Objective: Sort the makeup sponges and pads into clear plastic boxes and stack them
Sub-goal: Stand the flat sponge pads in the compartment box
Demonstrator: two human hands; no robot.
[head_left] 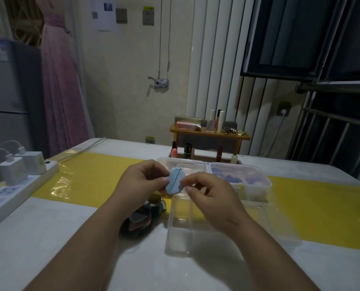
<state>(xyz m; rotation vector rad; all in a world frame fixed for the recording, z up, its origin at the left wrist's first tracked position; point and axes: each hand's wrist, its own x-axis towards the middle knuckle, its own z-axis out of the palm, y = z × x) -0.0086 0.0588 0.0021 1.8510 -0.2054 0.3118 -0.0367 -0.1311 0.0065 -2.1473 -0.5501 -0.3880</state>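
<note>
Clear glossy plastic box [227, 223], matt blue pad [176, 182], glossy yellow mat [95, 177]

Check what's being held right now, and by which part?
A light blue makeup puff, held by both hands: the left hand grips its left edge, the right hand pinches its right edge.

Nothing here is actually readable, sadly. Far up and beyond the left hand [141, 181] there's a printed sheet [104, 11] on the wall [122, 80], but it's all blur. A yellow tag [148, 8] sits over the wall plate [148, 17] just right of that sheet. A second yellow tag [150, 137] sits at the low socket [150, 141] straight beyond both hands. Both have dark marks, no letters I can make out. The fridge [10, 91] way off left of the left hand has a blue sticker [1, 51], print too small. The pink box [186, 125] on the little shelf [208, 135] beyond the right hand [210, 198] shows no lettering I can read.
</note>
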